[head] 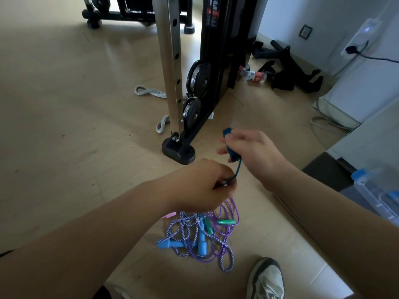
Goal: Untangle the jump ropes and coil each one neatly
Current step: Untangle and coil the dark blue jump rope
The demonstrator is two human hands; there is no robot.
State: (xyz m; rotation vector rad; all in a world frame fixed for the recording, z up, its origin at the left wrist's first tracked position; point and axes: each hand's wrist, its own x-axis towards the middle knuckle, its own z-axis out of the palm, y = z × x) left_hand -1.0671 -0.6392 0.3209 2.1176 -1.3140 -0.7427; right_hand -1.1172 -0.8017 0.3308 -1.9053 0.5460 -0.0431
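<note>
Tan laminate floor (64, 126) carries the tangle of jump ropes (200, 234): striped purple-and-white cord (224, 247) and thinner plain purple cord (234, 209), with light blue handles (167, 244), green handles (226, 222) and a pink handle (168, 215) poking out.

One teal rope (237, 169) is up off the heap. The right hand (252, 147) has its fingers wrapped round the teal handle (228, 134), and the left hand (200, 186) pinches the cord just below. Where the cord runs beyond that pinch is hidden.

This looks like the step of drawing the teal rope free. It is best done by keeping the short span between the hands snug. The left hand's pinch should slide down the cord, with crossings lifted off one by one, since a hard pull would likely tighten the purple loops.

The heap lies under and near of the left hand, and near-left of the right hand. A grey shoe (266, 279) stands to its near right, and a gym machine's steel post (170, 61) rises farther off.
</note>
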